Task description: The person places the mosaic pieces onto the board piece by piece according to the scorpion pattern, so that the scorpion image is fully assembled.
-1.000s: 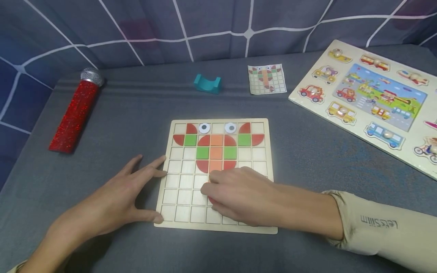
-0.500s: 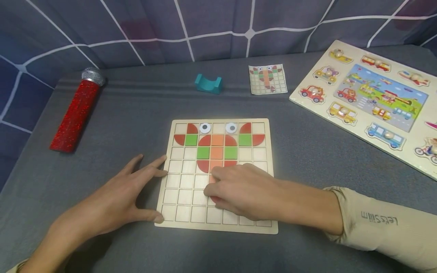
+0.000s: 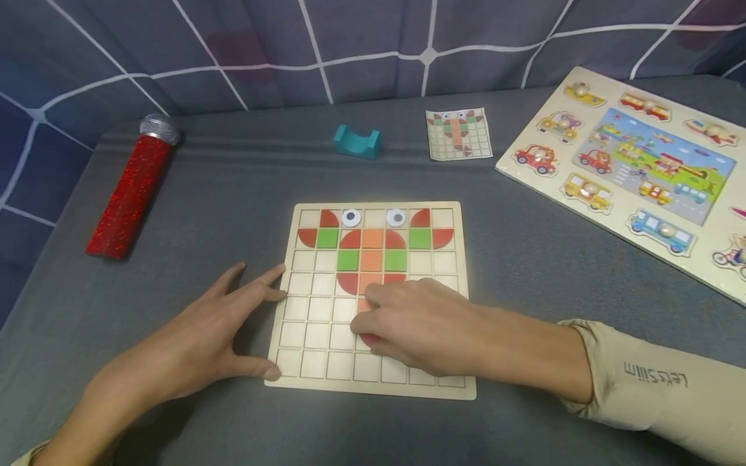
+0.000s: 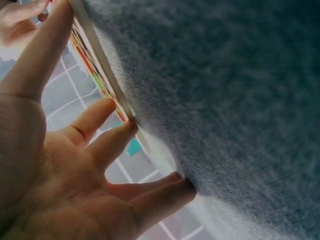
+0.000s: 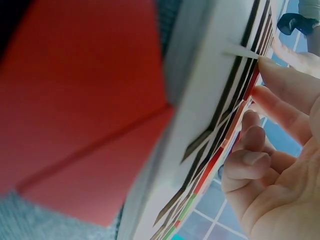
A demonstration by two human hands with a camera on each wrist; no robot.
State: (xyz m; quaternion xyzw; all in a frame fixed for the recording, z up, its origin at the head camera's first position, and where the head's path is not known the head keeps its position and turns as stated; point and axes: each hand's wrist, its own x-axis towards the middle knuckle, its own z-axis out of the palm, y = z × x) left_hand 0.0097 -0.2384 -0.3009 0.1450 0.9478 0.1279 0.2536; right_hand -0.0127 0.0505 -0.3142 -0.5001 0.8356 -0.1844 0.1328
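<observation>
A square wooden grid board (image 3: 317,310) lies on the dark cloth. Orange squares (image 3: 372,261), green squares (image 3: 348,260) and red quarter-circle tiles (image 3: 348,283) fill some cells, with two googly eyes (image 3: 351,218) in the top row. My left hand (image 3: 195,340) is spread at the board's left edge, thumb low and fingertips higher; the left wrist view shows fingers (image 4: 117,142) along the edge. My right hand (image 3: 428,327) covers the lower middle cells. Its thumb and index finger pinch at a red tile (image 5: 252,82) on the board, other fingers curled. The hand hides much of that tile.
Behind the board lie a teal curved block (image 3: 357,144) and a printed pattern card (image 3: 459,134). A vehicle puzzle board (image 3: 553,152) is at right, a red glittery microphone (image 3: 131,194) at left. A blurred red flat shape (image 5: 85,110) fills the right wrist view's near side.
My right hand has shifted slightly rightward and stays over the same lower cells. The left hand holds its place at the board's edge.
</observation>
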